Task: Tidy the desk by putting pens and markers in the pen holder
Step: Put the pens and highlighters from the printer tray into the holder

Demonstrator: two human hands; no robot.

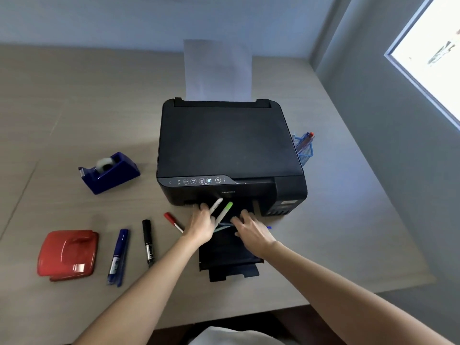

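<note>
Up front, both hands work over the black output tray that juts from the Epson printer toward the near desk edge. The left hand is closed around a white pen and a green-capped pen, their tips fanning up toward the printer's front. The right hand lies fingers spread on the tray over a thin teal pen; whether it grips anything cannot be told.

To the left of the tray the desk has loose items well apart from one another: a red marker just beside the left wrist, a black marker, a blue marker lying along other blue pens, a red hole punch nearest the left edge, and a blue tape dispenser farther back. The open stretch of desk lies behind and left of the dispenser, and along the right side between printer and desk edge.

The blue mesh pen holder stands tight against the printer's right side, partly hidden by it, with a red-tipped pen leaning inside. White paper rises from the rear feed. The beige wood-grain desk fills a corner of pale walls; a bright window is at right.
</note>
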